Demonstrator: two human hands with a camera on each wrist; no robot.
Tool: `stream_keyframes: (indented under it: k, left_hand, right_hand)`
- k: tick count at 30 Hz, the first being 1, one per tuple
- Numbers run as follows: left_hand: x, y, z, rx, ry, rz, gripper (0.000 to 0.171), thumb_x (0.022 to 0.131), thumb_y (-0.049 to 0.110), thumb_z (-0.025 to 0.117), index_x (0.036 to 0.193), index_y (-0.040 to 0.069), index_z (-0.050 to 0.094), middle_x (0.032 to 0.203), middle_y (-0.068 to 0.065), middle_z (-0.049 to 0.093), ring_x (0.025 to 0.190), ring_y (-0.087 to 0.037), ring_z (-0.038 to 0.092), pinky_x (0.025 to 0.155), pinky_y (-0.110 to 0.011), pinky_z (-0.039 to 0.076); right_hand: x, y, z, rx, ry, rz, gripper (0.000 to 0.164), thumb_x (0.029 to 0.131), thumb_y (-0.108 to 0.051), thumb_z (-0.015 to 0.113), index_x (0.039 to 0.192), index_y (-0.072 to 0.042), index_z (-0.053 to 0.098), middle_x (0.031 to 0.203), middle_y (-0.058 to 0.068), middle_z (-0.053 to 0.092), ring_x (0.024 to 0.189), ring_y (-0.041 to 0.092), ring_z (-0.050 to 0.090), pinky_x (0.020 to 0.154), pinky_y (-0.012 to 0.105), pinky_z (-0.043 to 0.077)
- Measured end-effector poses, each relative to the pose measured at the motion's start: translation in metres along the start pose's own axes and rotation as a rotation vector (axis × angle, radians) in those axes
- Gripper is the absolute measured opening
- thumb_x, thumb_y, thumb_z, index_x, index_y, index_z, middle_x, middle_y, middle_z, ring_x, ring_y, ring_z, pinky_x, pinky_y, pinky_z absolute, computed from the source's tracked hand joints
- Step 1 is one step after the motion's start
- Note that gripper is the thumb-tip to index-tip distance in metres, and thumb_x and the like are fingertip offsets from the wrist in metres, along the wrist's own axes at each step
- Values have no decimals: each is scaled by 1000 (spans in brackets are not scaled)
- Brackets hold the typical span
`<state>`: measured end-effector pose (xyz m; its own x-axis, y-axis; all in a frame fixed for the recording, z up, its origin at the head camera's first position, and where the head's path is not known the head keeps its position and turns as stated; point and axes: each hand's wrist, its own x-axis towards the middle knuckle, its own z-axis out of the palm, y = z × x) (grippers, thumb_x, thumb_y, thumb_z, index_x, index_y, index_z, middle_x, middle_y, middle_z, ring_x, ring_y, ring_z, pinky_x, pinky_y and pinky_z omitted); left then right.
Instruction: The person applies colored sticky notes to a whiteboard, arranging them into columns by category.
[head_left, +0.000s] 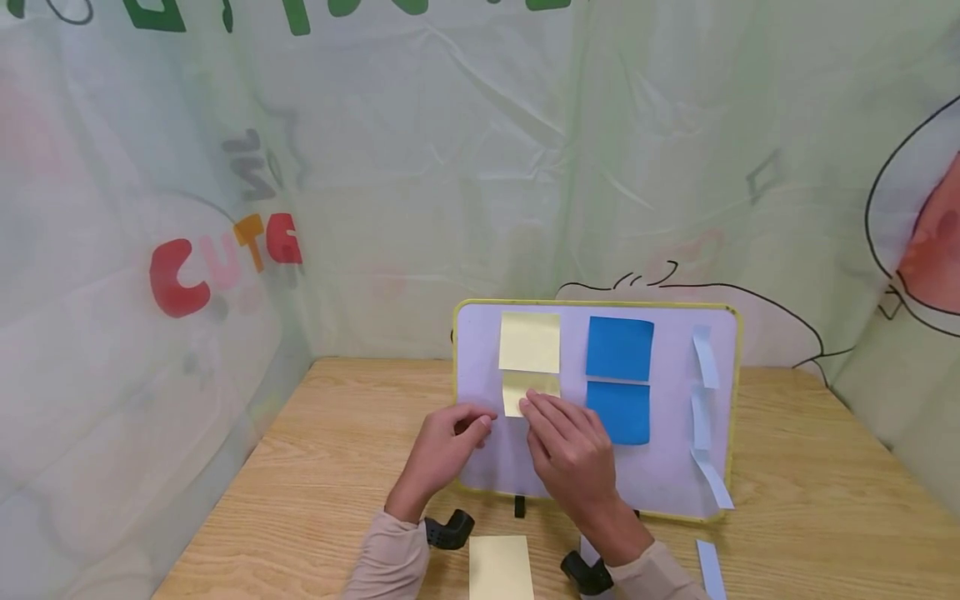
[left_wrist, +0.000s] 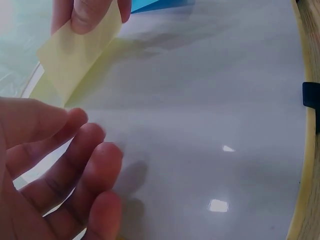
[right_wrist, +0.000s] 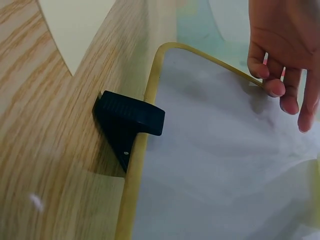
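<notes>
A whiteboard (head_left: 510, 458) with a yellow rim stands on the table. My right hand (head_left: 573, 450) pinches a pale yellow sticky note (head_left: 513, 398) at the board, just under another yellow note (head_left: 529, 342). In the left wrist view, that pinched note (left_wrist: 62, 60) tilts away from the board's surface, with the right thumb lying on it. To the left, my left hand (head_left: 442, 442) hovers by the board's left edge with its fingers loosely bent and holding nothing. Right of the yellow notes, an upper blue note (head_left: 619, 348) and a lower blue note (head_left: 628, 417) are on the board.
Several light blue strips (head_left: 702, 417) hang down the board's right side. On the wooden table (head_left: 322, 467) lie a yellow note (head_left: 500, 567) and a loose light blue strip (head_left: 710, 571). A black stand foot (right_wrist: 132, 117) clips the board's lower edge. Printed curtains (head_left: 420, 208) surround the table.
</notes>
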<state>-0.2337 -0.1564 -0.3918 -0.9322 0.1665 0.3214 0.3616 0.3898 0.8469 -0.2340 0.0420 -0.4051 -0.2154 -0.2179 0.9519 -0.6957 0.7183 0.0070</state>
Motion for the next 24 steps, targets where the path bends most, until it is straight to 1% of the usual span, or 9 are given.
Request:
stream_keyframes:
  k: [4,8,11,15,21,24]
  left_hand:
    - [2,2,4,-17,53,29,16,100,20,64,103,11,76,82,1,68,75,-13,65,70,-30,54]
    - [2,6,9,-47,98,52,19,100,24,64,105,9,75,88,-2,70,74,-14,66,71,-30,56]
    - [1,9,12,-91,119,57,21,100,25,65,109,7,73,95,-3,71,75,-16,68,72,-31,57]
    - [1,8,16,-124,138,71,22,98,23,67,113,7,71,99,-5,71,76,-18,70,71,-30,56]
    - [3,7,21,-131,133,76,22,98,17,67,117,8,72,102,-6,72,79,-23,70,72,-30,56]
    - [3,6,22,-113,133,80,21,98,17,67,116,8,73,101,-4,72,79,-22,70,73,-30,56]
  right_hand:
    - [-2,1,0,17,-21,10,32,102,-22,53,111,-1,76,113,14,73,99,32,70,76,50,55]
    - [-3,2,0,29,-36,15,24,94,-14,63,111,-2,76,112,14,73,100,32,69,77,51,55]
    - [-4,2,1,28,-58,24,25,90,-11,68,112,-3,77,113,14,72,102,33,69,78,51,55]
    - [-6,2,1,25,-89,35,29,84,-9,73,112,-4,77,115,14,72,104,33,68,80,52,54]
    - [-7,3,1,26,-117,38,33,79,-8,75,111,-3,77,117,14,71,107,34,66,81,52,54]
    - [-7,3,1,26,-118,34,33,78,-8,74,111,-2,77,117,15,71,107,34,66,81,53,53]
